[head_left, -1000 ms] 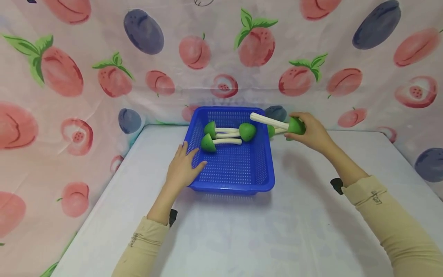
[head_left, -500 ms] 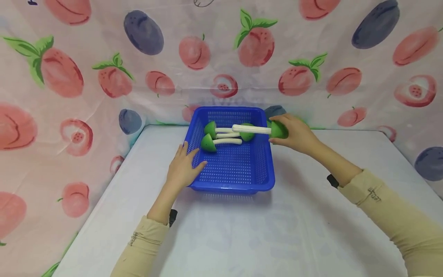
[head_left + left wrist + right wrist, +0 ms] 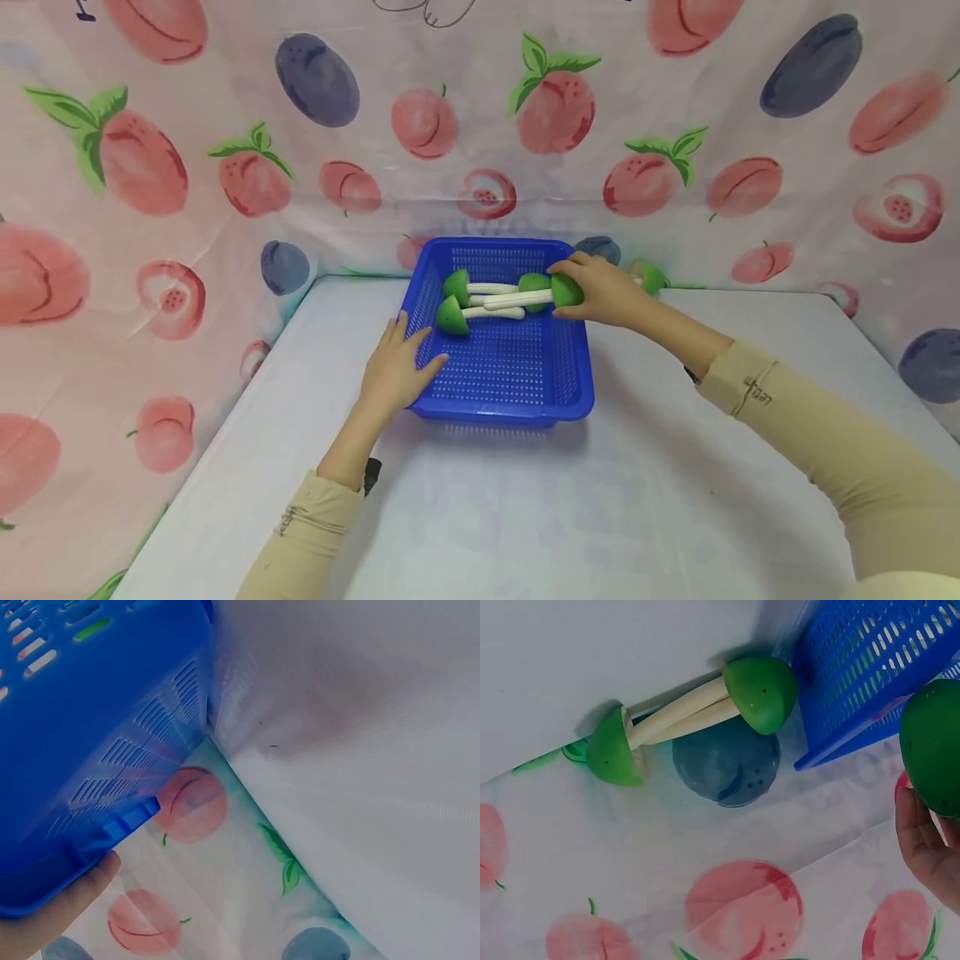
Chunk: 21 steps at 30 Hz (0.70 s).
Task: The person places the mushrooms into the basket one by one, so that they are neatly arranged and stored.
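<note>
In the head view a blue plastic basket holds several toy mushrooms with green caps and white stems, such as one mushroom at its left side. My left hand holds the basket's left rim, thumb over the inner side, other fingers spread along the edge. My right hand grips another mushroom by its cap, above the basket's right side. Its stem points left and overlaps the mushrooms inside. In the right wrist view its cap shows beside the fingers.
Outside the basket's right wall, two more mushrooms lie with caps at opposite ends, a near-wall cap and a farther cap. A fruit-print cloth hangs behind the white tabletop.
My right hand has carried the mushroom left and down, from beyond the basket's right rim to over its inside. My left hand stays at the left rim.
</note>
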{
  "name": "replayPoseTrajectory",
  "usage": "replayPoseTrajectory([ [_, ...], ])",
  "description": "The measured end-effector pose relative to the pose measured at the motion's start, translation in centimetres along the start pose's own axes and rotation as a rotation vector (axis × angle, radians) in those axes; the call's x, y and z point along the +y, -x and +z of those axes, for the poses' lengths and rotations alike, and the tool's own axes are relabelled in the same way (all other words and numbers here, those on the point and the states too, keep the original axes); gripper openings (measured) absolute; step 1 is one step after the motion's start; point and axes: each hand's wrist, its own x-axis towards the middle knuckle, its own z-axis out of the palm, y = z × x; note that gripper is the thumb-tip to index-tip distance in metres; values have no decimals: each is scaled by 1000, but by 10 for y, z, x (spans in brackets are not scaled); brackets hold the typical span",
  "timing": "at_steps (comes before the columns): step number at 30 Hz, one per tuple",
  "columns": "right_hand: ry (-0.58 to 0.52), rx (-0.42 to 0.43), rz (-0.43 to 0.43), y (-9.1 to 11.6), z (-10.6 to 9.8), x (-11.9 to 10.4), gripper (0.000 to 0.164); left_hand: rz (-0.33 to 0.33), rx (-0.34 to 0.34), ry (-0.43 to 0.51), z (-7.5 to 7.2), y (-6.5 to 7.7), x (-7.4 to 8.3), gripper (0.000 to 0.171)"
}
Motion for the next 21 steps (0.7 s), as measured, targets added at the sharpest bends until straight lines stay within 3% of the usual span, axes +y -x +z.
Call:
replayPoseTrajectory([
  [10,5,-53,-48,-19,12,-10,62,0,-1,-4,0,0,0,61],
  [21,61,-70,-38,-26,26,-16,62,3,1,-6,0,-1,-1,62],
])
